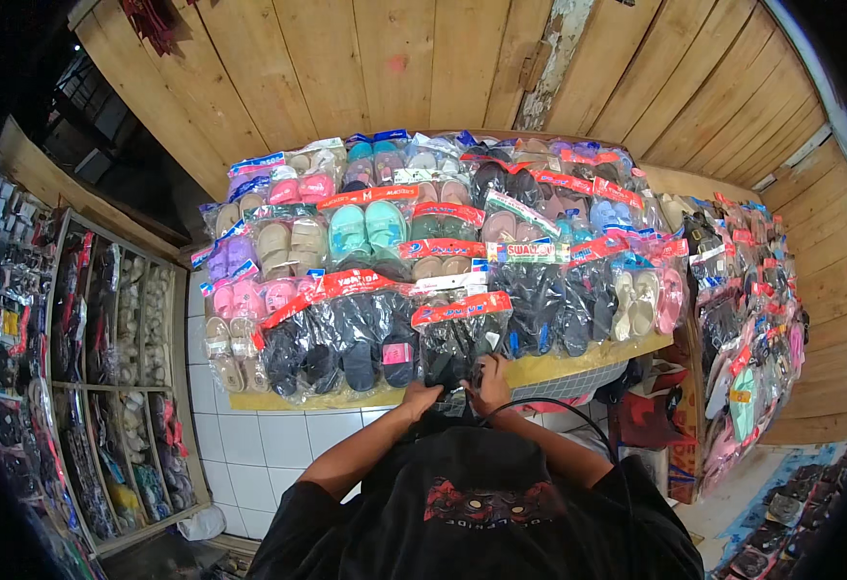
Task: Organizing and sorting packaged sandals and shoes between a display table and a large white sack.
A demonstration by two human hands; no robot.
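Note:
A clear plastic packet of black sandals [460, 346] with a red header lies at the front edge of the display table [380, 400]. My left hand [422, 399] grips its near left corner. On the near right side, my right hand [493, 383] has its fingers curled onto the same plastic. The sandals inside are partly hidden by glare. Dark slippers in a wide bag [358, 341] lie to the left of the packet, and another bag of black slippers [536, 301] lies to its right. Behind are mint green slippers [367, 230] in plastic.
Packed footwear in rows covers most of the table. A slatted rack [115, 384] of wrapped goods stands at left. More bagged sandals [746, 326] hang or lie at right. A plank wall [394, 65] rises behind. A black cable [565, 406] curves beside my right forearm.

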